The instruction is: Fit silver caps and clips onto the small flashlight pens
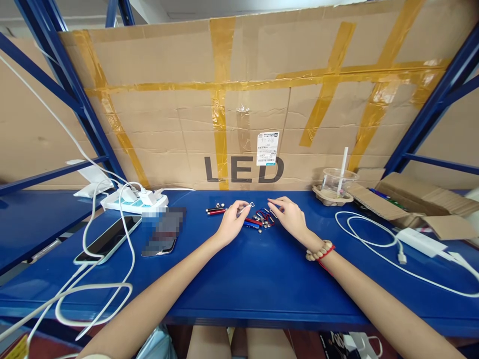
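Note:
My left hand (232, 223) is closed in a pinch around a small silver metal clasp (252, 205) with a ring-like end, held just above the blue table. To its right, my right hand (291, 219) hovers with thumb and fingers apart, close to a loose pile. In the pile lie red wire-like clips (265, 215), a blue pen-like tube (251, 225), a red tube (254, 221) and several small round silver pieces (260, 231). More tubes, one red (216, 212) and one dark, lie left of my left hand, partly hidden by it.
At the left are a white power strip (129, 203), white cables and two phones, one pale-edged phone (110, 239) nearest. At the right stand a plastic cup (335, 183) with a straw, an open cardboard box (422, 199) and a white charger (421, 242). Taped cardboard (179, 119) walls the back.

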`<act>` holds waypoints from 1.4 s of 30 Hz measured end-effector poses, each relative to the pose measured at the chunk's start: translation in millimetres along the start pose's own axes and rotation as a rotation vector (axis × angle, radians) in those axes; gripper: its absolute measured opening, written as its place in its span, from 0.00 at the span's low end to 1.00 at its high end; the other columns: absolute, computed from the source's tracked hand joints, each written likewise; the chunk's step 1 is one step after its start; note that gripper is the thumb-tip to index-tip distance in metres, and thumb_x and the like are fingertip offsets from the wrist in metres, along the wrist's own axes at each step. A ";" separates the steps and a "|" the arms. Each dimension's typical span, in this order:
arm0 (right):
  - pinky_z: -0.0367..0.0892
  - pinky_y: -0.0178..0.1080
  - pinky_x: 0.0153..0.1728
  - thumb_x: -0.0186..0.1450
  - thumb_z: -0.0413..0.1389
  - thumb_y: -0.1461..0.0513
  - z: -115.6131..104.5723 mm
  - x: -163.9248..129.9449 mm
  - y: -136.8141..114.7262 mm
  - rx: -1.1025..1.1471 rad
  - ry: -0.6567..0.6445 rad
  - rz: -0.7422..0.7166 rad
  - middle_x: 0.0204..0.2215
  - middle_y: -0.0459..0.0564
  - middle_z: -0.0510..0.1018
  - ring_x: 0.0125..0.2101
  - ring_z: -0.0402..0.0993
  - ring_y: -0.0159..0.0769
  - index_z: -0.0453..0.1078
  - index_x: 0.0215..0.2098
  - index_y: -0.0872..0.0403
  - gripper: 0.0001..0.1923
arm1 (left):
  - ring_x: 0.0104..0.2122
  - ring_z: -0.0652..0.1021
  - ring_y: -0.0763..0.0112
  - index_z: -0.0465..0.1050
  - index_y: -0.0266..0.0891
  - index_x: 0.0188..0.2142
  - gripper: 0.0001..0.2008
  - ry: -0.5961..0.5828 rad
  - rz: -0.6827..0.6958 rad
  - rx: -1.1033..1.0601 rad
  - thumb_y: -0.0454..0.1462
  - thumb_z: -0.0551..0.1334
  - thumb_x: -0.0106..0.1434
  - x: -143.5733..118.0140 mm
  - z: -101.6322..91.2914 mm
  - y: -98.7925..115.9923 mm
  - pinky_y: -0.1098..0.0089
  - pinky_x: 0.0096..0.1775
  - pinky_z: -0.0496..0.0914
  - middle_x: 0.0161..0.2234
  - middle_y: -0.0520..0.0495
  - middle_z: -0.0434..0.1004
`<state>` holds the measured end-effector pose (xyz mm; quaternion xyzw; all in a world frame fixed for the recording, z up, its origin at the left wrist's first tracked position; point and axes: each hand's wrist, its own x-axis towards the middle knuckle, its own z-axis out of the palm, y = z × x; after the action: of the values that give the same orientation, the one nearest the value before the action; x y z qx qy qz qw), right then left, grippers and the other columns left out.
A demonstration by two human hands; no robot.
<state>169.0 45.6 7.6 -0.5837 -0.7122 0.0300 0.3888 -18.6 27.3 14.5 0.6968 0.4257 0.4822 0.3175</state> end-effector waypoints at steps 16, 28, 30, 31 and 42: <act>0.66 0.33 0.23 0.55 0.56 0.57 8.0 -9.3 -30.0 0.684 -0.062 -0.041 0.27 0.49 0.75 0.23 0.70 0.31 0.76 0.28 0.55 0.11 | 0.23 0.69 0.73 0.68 0.36 0.37 0.11 -0.122 0.123 0.136 0.37 0.49 0.63 -8.2 10.2 1.6 0.73 0.30 0.63 0.20 0.53 0.65; 0.67 0.36 0.31 0.57 0.54 0.60 4.3 -8.7 -27.8 0.577 -0.035 -0.145 0.27 0.49 0.76 0.29 0.72 0.34 0.75 0.28 0.55 0.08 | 0.20 0.65 0.76 0.70 0.37 0.33 0.12 -0.165 0.068 0.062 0.39 0.50 0.63 -7.6 9.2 2.3 0.75 0.28 0.61 0.16 0.56 0.60; 0.67 0.36 0.32 0.57 0.54 0.60 3.5 -7.8 -26.5 0.570 -0.016 -0.146 0.27 0.49 0.76 0.29 0.72 0.34 0.75 0.28 0.54 0.08 | 0.19 0.65 0.77 0.68 0.36 0.29 0.15 -0.191 0.057 0.028 0.40 0.48 0.64 -7.8 9.7 1.5 0.75 0.28 0.61 0.16 0.56 0.60; 0.67 0.36 0.32 0.57 0.54 0.61 3.2 -7.1 -25.4 0.567 -0.009 -0.147 0.28 0.49 0.76 0.29 0.72 0.34 0.75 0.28 0.54 0.08 | 0.19 0.65 0.77 0.67 0.36 0.27 0.16 -0.208 0.050 0.007 0.41 0.47 0.64 -8.2 10.2 1.7 0.75 0.27 0.61 0.16 0.56 0.60; 0.64 0.33 0.22 0.57 0.55 0.58 4.3 -1.1 -11.5 0.518 0.081 -0.096 0.29 0.50 0.76 0.19 0.64 0.27 0.75 0.29 0.56 0.11 | 0.35 0.72 0.69 0.72 0.41 0.38 0.09 -0.173 0.181 0.326 0.38 0.55 0.62 -14.3 16.3 -3.1 0.71 0.39 0.66 0.34 0.48 0.69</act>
<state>157.1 42.8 9.8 -0.4310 -0.6914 0.1694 0.5545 -6.6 15.3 0.6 0.8130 0.4050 0.3719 0.1915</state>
